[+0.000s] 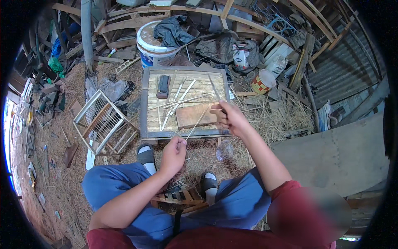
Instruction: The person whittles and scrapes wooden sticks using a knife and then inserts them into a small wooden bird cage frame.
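Observation:
My left hand (173, 154) pinches the near end of a thin pale stick (196, 125), which slants up across a brown wooden block (185, 118) toward my right hand. Closed around a narrow knife (214, 87), my right hand (230, 118) is at the block's right end, the blade pointing away from me. Whether its fingers also touch the stick's far end I cannot tell. The block lies on a low slatted worktable (145, 103) with a dark frame. Several thin strips (178, 99) and a dark rectangular block (163, 86) lie beyond it.
Left of the worktable stands a small slatted wooden cage (103, 124). A white-and-blue bucket (155, 54) with dark plastic on top is behind it. A red-and-yellow tin (263, 81) sits at the far right, near a large grey sheet (336, 153). Straw and scraps litter the floor.

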Demonstrator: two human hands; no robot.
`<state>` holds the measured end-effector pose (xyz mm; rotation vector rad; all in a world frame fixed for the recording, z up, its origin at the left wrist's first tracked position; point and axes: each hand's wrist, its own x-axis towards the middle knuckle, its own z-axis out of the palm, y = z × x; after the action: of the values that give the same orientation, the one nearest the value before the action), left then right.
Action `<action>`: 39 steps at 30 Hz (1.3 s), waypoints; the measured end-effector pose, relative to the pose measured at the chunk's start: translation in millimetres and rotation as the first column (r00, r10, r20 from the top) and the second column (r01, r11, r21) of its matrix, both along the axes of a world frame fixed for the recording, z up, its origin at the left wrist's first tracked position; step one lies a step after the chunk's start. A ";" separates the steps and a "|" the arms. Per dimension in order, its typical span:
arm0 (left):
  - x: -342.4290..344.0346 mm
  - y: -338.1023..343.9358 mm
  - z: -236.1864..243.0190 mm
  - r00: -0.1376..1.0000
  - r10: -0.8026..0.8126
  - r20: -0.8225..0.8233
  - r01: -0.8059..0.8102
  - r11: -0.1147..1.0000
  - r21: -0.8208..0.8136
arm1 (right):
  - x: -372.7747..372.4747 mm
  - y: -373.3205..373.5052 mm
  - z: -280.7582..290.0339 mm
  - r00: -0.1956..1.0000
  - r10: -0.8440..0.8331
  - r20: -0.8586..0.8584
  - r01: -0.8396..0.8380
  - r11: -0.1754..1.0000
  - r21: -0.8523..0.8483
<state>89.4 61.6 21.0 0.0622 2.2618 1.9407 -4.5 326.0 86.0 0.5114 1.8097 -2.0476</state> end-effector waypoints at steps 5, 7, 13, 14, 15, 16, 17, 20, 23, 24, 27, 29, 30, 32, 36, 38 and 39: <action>-19.2 0.1 4.8 0.995 -0.021 -0.100 -0.009 0.956 -0.292 | 25.7 17.1 -9.7 0.992 -0.081 -0.093 0.093 0.986 0.138; -24.7 -3.3 5.0 0.992 -0.030 -0.127 -0.013 0.945 -0.326 | 40.9 12.5 -23.3 0.987 -0.086 -0.139 0.122 0.953 0.279; -39.7 -4.9 8.3 0.957 -0.178 -0.227 0.055 0.885 -0.462 | 72.9 -12.0 -31.8 0.986 -0.161 -0.050 0.167 0.898 0.408; -42.4 -4.8 10.2 0.937 -0.244 -0.250 0.080 0.846 -0.528 | 72.8 -5.9 -45.2 0.985 -0.137 -0.108 0.171 0.879 0.444; -45.1 -5.0 12.1 0.913 -0.309 -0.266 0.099 0.801 -0.591 | 72.9 -1.4 -51.8 0.985 -0.139 -0.101 0.170 0.878 0.448; -45.9 -8.5 13.6 0.908 -0.316 -0.274 0.095 0.794 -0.601 | 71.6 -1.4 -55.8 0.984 -0.125 -0.127 0.167 0.891 0.423; -48.5 -12.8 12.1 0.912 -0.314 -0.264 0.098 0.793 -0.602 | 70.2 -1.3 -60.1 0.982 -0.111 -0.152 0.164 0.903 0.398; -56.4 -22.6 12.5 0.902 -0.332 -0.277 0.102 0.786 -0.610 | 62.9 1.2 -78.5 0.973 -0.202 -0.116 0.228 0.923 0.310; -59.5 -25.0 16.1 0.897 -0.370 -0.243 0.142 0.760 -0.635 | 60.7 15.9 -96.8 0.940 -0.227 -0.256 0.299 0.908 0.293; -60.3 -25.4 18.5 0.896 -0.371 -0.245 0.142 0.762 -0.632 | 60.7 22.2 -100.9 0.923 -0.235 -0.305 0.324 0.902 0.285; -60.6 -31.6 18.9 0.890 -0.386 -0.241 0.160 0.761 -0.628 | 63.8 24.5 -98.2 0.923 -0.096 -0.373 0.294 0.801 0.521; -62.6 -39.2 14.0 0.874 -0.416 -0.251 0.177 0.753 -0.633 | 66.0 9.9 -81.9 0.961 -0.098 -0.260 0.217 0.850 0.480; -62.8 -40.0 12.7 0.876 -0.413 -0.247 0.181 0.758 -0.626 | 68.6 8.4 -80.9 0.976 -0.049 -0.211 0.158 0.825 0.542; -63.9 -40.0 12.8 0.869 -0.419 -0.262 0.170 0.751 -0.638 | 72.2 5.3 -81.7 0.957 0.021 -0.289 0.173 0.760 0.627; -68.1 -41.4 6.0 0.858 -0.435 -0.272 0.170 0.741 -0.650 | 70.5 2.1 -81.6 0.962 0.088 -0.258 0.138 0.657 0.741; -69.1 -39.8 5.9 0.852 -0.444 -0.277 0.174 0.740 -0.650 | 68.5 5.5 -87.6 0.980 0.046 -0.195 0.112 0.685 0.720; -69.5 -38.9 5.8 0.848 -0.448 -0.283 0.172 0.738 -0.652 | 67.7 7.7 -90.1 0.987 0.020 -0.159 0.095 0.725 0.682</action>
<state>19.8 22.7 26.8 0.8122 2.8008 1.0164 63.2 333.7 -4.1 0.5863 2.6769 -1.3873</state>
